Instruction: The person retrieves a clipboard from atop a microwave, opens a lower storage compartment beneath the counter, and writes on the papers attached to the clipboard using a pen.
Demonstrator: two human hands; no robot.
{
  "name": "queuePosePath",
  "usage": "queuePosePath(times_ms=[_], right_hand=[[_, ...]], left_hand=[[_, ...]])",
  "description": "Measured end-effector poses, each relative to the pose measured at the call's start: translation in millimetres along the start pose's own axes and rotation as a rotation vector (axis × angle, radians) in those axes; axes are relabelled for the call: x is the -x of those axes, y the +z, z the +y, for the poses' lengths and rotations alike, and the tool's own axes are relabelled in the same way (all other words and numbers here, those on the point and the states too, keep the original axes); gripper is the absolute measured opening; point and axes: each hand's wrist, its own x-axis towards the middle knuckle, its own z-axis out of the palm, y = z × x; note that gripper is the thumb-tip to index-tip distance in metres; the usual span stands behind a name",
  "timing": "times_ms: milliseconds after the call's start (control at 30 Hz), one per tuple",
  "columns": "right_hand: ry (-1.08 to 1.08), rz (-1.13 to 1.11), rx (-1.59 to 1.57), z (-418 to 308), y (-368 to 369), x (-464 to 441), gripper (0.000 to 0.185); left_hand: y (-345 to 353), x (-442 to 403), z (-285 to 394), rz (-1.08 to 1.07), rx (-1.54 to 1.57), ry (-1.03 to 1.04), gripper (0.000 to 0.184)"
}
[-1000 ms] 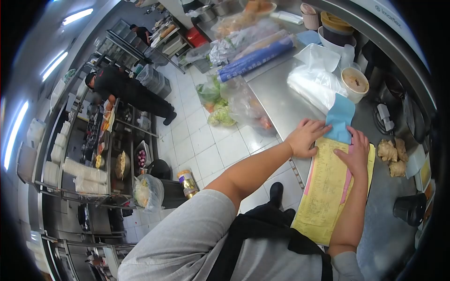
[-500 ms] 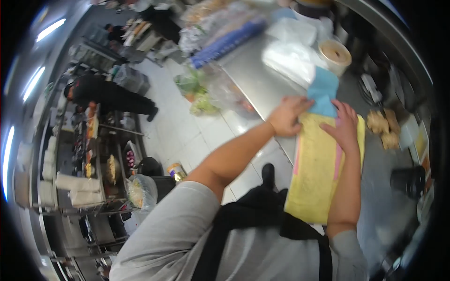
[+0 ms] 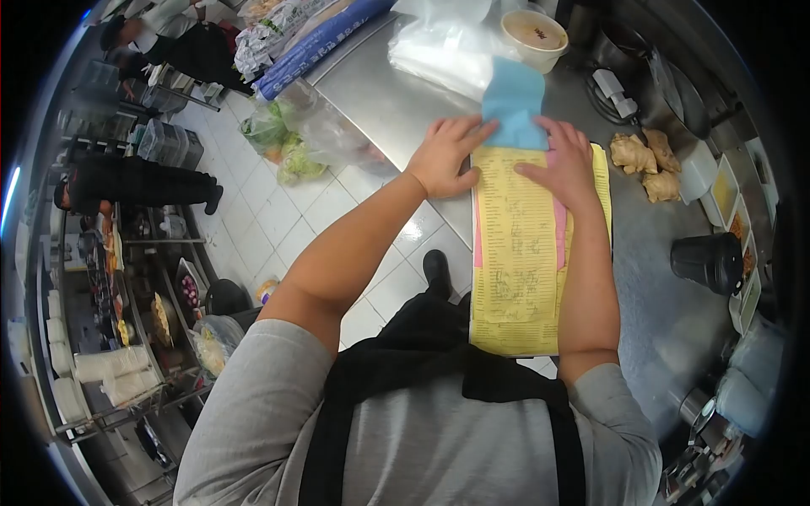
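A stack of long yellow printed sheets with handwriting (image 3: 516, 244) lies on the steel counter near my body, with pink strips showing at its sides. Beyond its top edge spreads a blue sheet (image 3: 515, 97). My left hand (image 3: 449, 156) rests at the top left corner, fingers stretched out toward the blue sheet and thumb by the yellow paper's edge. At the top right, my right hand (image 3: 564, 164) lies with fingers spread, its thumb on the yellow paper and its fingertips beside the blue sheet. Neither hand is closed around anything I can see.
White plastic bags (image 3: 443, 51) and a lidded tub (image 3: 535, 40) stand at the far end. Ginger pieces (image 3: 645, 164) and a black container (image 3: 707, 261) sit right. Left lie bagged greens (image 3: 291, 152) and a blue roll (image 3: 321, 42). A person (image 3: 139, 185) bends over shelving.
My view has shifted, so the counter and papers appear further left and up, and sharper. Both hands keep nearly the same place on the papers. Another person shows more fully at the back.
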Motion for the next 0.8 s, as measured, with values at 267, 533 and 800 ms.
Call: queuePosePath(times_ms=[267, 533, 800], right_hand=[[0.003, -0.001, -0.004, 0.7, 0.4, -0.2, 0.078], [-0.004, 0.005, -0.001, 0.7, 0.1, 0.1, 0.079], [0.003, -0.010, -0.026, -0.2, -1.8, 0.3, 0.080]], left_hand=[[-1.9, -0.4, -0.1, 0.000, -0.002, 0.013, 0.082], [-1.0, -1.0, -0.9, -0.014, -0.005, 0.019, 0.087], [0.6, 0.9, 0.3, -0.016, 0.010, 0.010, 0.088]])
